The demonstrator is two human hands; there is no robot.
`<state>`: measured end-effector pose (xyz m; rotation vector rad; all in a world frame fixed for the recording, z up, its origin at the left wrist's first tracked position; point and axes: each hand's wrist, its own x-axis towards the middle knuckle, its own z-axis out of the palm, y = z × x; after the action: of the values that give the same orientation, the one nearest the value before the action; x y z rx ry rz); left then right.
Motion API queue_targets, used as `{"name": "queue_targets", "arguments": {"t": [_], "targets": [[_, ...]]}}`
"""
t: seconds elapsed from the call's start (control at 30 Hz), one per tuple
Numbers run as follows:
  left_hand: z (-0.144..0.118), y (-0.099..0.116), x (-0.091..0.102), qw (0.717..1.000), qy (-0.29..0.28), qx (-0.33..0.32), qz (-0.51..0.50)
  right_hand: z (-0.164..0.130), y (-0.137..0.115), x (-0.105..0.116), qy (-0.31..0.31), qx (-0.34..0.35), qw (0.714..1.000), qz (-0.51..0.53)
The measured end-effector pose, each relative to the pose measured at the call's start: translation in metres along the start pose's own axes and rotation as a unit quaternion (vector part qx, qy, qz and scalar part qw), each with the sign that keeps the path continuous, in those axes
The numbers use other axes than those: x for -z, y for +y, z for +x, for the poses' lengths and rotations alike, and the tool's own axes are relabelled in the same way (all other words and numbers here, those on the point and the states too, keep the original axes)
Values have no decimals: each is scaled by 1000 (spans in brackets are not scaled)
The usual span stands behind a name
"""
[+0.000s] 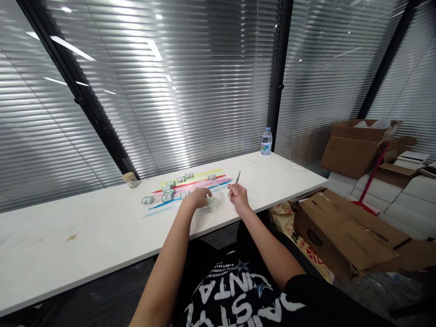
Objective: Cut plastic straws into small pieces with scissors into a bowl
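Left hand [199, 198]: rests palm-down on a small clear dish [211, 204] near the front edge of the desk [85, 231]. Fingers curled over the dish's near rim, apparently to keep it from sliding; whether they pinch anything inside cannot be told at this size.

Right hand [238, 197]: holds a pair of scissors [235, 184], fingers through the reddish handle loops, blades pointing up and away from the person. Blades look closed or nearly so. The scissors hang just right of the dish, apart from it, likely kept within reach of the work under the left hand.

Coloured strips [194, 184]: long thin bands in yellow, red, pink and blue, laid flat and roughly parallel across the desk behind the hands, fanned slightly. Laid out side by side, they seem sorted for picking one at a time.

Small rolls [168, 190]: about eight short pale cylinders with greenish bands, lying on their sides on and beside the strips, clustered to the left of the dish.

Tape roll [130, 178]: tan, alone at the back edge, well apart from the rest.

Water bottle [266, 141]: upright, blue label, at the far back corner against the blinds.

Surface: long white desk, matt, with a faint brown smudge toward its left end.

Room: closed horizontal blinds [153, 91] behind dark frame posts, ceiling lights reflected in them. Right of the desk, cardboard boxes [340, 231] open on the floor, more boxes [357, 145] stacked on white blocks beyond, and a red stand [369, 181] among them.
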<state>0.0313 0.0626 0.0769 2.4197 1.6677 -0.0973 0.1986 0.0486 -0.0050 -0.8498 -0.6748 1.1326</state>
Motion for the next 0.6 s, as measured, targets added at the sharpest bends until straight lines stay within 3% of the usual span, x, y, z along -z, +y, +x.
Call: {"name": "queue_targets", "arguments": {"t": [0.23,0.6], "targets": [[0,11,-2,1000,15,2,-1,0,2,1,-7,4,1000,5],[-6,8,10,996,80,-33,-25,1,2,2,-11,6,1000,-1]]}}
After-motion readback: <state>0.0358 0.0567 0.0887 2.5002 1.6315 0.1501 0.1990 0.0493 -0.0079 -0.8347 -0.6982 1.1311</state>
